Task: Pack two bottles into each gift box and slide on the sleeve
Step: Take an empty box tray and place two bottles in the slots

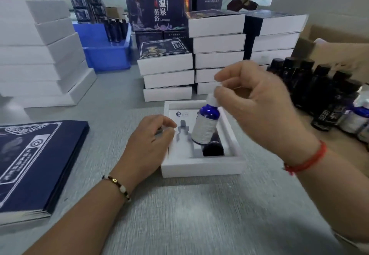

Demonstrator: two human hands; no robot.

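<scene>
A person's right hand (257, 107) pinches the white cap of a blue bottle (204, 124), holding it tilted over an open white gift box (201, 167) on a grey tabletop (199, 214). A dark bottle (213, 148) already lies in the box's right slot; the left slot beside it is bare. The left hand (147, 145) rests on the box's left edge. Flat navy sleeves (30, 165) sit stacked at left, sleeved boxes (218, 43) behind, dark bottles (311, 87) at right.
</scene>
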